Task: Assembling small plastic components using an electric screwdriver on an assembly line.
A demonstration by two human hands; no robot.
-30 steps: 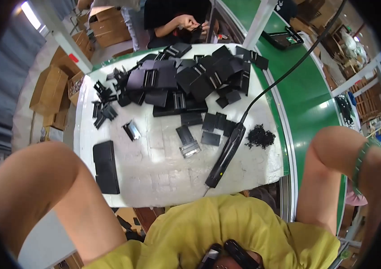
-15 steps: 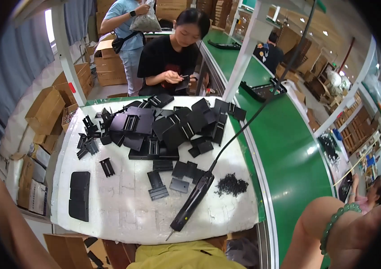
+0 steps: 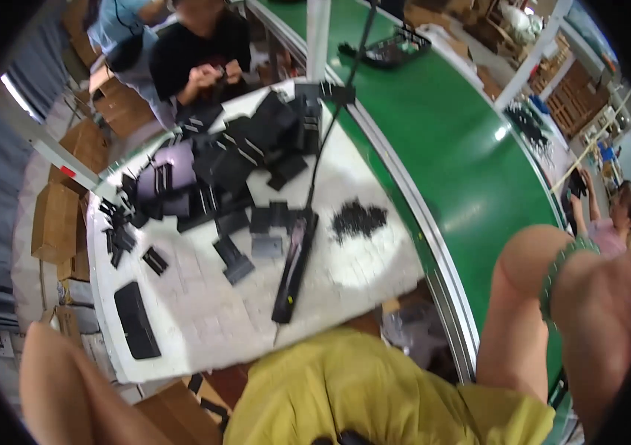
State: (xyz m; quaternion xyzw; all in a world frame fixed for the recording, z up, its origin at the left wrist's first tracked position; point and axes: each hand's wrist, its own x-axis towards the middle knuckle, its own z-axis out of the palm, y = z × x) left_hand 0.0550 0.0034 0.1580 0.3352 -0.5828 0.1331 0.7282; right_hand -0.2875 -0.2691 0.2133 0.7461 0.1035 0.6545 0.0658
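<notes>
White bench (image 3: 204, 311), pretty crowded at the far edge. Got black plastic parts (image 3: 252, 144) heaped there, overlapping at all angles, with a purplish plate (image 3: 171, 167) toward the left edge. Closer in, got a black electric screwdriver (image 3: 297, 271) lying slantwise, tip toward the near edge and cord (image 3: 325, 144) running off past the far right corner. Just right of it, spotted a pile of small black pieces (image 3: 360, 219), fairly near the right edge but not touching it. Left of the driver, a grey plate (image 3: 267, 247) and a black stepped piece (image 3: 232, 261); farther left, a small black bracket (image 3: 155, 260).

Parked by the near left corner: a black flat panel (image 3: 137, 319), nearest thing on the bench to the bent left arm (image 3: 67, 389). Best open room for moving: the white stretch between panel and driver, plus the strip from the small pieces down to the near right corner.

Right hand (image 3: 608, 341) up at the right rim, past a green bead bracelet (image 3: 553, 271), well off the bench. Too blurred there, so can't tell if spread or pinching. Can't tell for the left hand either, being out of view. Along the right edge, a metal rail (image 3: 404, 208), then a green belt (image 3: 464, 170).
</notes>
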